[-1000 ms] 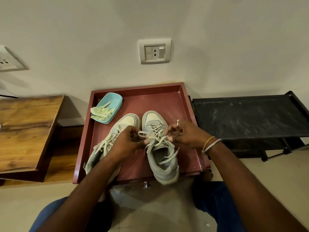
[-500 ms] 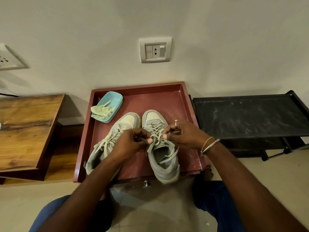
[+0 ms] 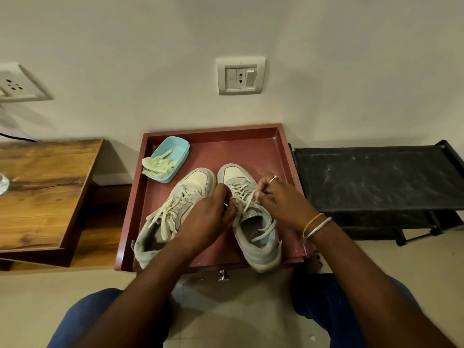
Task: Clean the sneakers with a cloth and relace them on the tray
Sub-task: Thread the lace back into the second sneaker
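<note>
Your left hand (image 3: 211, 213) and right hand (image 3: 280, 199) each have fingers curled and pinched on the laces (image 3: 241, 194) of the right-side sneaker (image 3: 261, 247), standing beside the other sneaker (image 3: 173, 212) in the red tray (image 3: 213, 132), with the cloth (image 3: 158, 165) in the blue dish (image 3: 177, 148) at its far-left corner.

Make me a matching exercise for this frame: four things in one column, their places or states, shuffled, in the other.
1 cloth
2 right sneaker
3 bangles
4 ring

A its laces pinched by left hand and right hand
B in the blue dish
C on the right wrist
D on a right finger

Pairs: 1-B, 2-A, 3-C, 4-D
</note>
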